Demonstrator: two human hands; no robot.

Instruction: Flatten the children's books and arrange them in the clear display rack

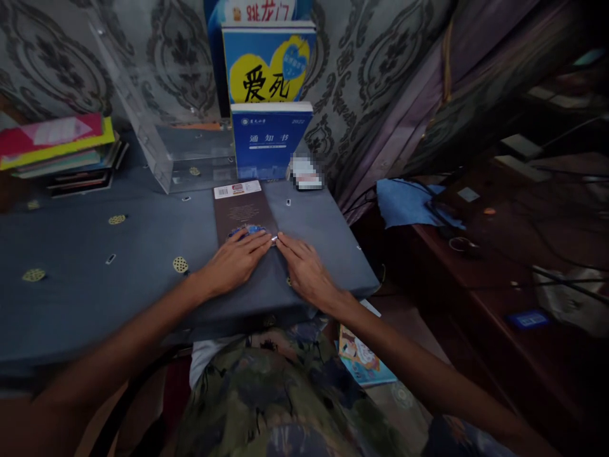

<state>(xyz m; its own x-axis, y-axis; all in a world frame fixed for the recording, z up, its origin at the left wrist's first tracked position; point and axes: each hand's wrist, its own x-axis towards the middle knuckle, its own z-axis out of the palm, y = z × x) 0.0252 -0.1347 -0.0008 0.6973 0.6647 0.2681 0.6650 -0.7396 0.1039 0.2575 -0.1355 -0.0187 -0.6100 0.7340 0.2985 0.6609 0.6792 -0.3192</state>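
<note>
Brown book (242, 208) lies flat on the table.

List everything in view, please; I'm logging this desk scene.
brown book: 1, brown, flat on table under the fingertips
upright books: 3, blue, against wall
book stack: 1, mixed colours, table's far left
clear stand: 1, transparent, behind brown book
cloth: 1, blue, on side desk at right
floor book: 1, light blue, under table edge
left hand: on brown book's near end
right hand: flat on table beside it
</note>
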